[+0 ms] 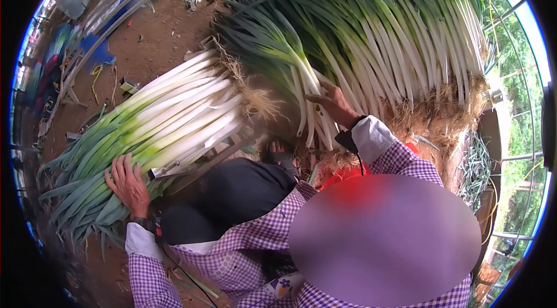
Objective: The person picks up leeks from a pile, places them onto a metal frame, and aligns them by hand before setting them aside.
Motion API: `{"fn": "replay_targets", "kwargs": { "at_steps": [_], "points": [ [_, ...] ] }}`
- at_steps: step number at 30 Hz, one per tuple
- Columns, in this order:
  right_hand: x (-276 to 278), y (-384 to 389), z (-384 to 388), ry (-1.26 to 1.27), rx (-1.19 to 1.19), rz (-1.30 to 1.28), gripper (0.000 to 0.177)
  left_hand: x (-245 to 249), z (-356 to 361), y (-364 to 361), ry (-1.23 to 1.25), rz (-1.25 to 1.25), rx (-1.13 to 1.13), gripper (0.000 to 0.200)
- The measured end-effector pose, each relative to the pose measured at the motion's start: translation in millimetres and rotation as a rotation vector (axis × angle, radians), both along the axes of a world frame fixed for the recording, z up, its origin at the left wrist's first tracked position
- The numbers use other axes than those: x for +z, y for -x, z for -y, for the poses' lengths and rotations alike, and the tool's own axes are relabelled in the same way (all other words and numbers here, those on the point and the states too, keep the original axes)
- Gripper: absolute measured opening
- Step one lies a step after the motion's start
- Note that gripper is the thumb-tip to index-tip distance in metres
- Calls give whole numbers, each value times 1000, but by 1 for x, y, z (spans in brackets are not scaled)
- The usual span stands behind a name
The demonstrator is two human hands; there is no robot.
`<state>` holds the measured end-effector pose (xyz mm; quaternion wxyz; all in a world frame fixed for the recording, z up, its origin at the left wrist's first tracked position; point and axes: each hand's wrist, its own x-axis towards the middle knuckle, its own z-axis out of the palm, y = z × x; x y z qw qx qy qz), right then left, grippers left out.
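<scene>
My left hand point(129, 183) lies with spread fingers on the leaf end of a pile of long green onions point(174, 102). The white stalks of this pile point up and right, ending in stringy roots point(255, 96). On the other side, my right hand point(335, 102) reaches into a loose bunch of green onions point(304, 76). Its thumb and fingers close around white stalks; part of the grip is hidden. Behind that bunch spreads a much larger heap of green onions point(371, 35), roots toward me.
A metal rack edge point(217, 157) supports the left pile beside my knee. Brown soil point(168, 23) shows beyond, with a curved metal frame point(110, 23) at the far left. Red material point(342, 175) lies below my right wrist. Green scraps point(476, 168) lie at the right.
</scene>
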<state>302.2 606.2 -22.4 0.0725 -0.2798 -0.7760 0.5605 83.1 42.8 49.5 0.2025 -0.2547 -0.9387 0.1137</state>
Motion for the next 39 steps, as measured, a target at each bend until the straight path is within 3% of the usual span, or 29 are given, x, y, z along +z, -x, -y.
{"fn": "replay_targets", "kwargs": {
  "at_steps": [4,6,10,16,18,23,24,31,32,36,39],
  "points": [
    [23,1,16,330,-132,-56,48,2,-1,0,-38,-17,-20,38],
    [71,1,37,486,-207,-55,42,1,-2,-1,-57,-16,-14,39],
    [148,-6,62,658,-111,-31,25,6,-4,-4,-73,10,7,40],
    [229,-7,101,632,-67,37,25,6,-2,-5,-143,32,-8,40],
    [237,-14,106,485,135,-66,23,6,-2,-5,-167,16,-32,40],
    [292,-8,145,664,151,-97,37,7,-1,-5,-213,-3,-65,40],
    [295,-6,149,703,169,-138,48,5,-1,-5,-223,-11,-72,40],
    [329,34,183,687,368,-270,66,13,-3,-8,-255,11,-63,40],
    [334,41,189,649,393,-244,75,13,-4,-8,-259,4,-63,40],
    [324,83,207,489,595,-374,79,12,-4,-7,-273,6,-69,39],
    [283,137,208,211,822,-573,83,11,-3,-5,-281,16,-60,38]
  ]
}}
